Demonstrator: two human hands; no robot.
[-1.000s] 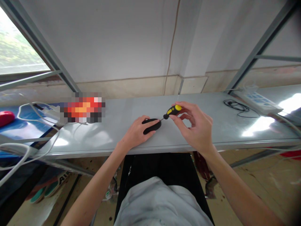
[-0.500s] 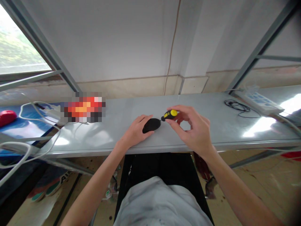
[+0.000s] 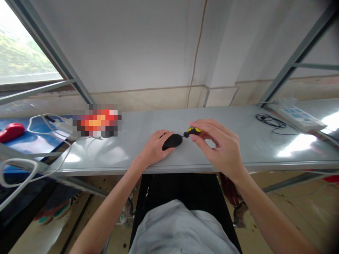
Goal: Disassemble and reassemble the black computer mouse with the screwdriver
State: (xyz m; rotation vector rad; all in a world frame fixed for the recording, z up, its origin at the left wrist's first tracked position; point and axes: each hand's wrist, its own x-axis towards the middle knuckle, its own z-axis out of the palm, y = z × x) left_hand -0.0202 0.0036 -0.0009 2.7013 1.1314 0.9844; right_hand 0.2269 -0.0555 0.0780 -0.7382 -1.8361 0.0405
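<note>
A black computer mouse [image 3: 172, 141] rests on the grey table [image 3: 148, 123], gripped from the left by my left hand [image 3: 155, 148], its fingers and thumb around the mouse's sides. My right hand [image 3: 221, 146] pinches a short black and yellow screwdriver [image 3: 192, 131] by its handle. The screwdriver lies nearly level, its thin tip pointing left at the right end of the mouse. Whether the tip touches the mouse is too small to tell.
Pixelated red packaging [image 3: 99, 120] and white cables sit at the left, beside a red object [image 3: 13, 131] on a blue surface. At the right lie a coiled black cable [image 3: 270, 120] and a white power strip [image 3: 302, 116]. Metal posts flank the table.
My right hand has turned the screwdriver handle, so its yellow patches show differently and its end is more covered by the fingers. The whole view has shifted slightly.
</note>
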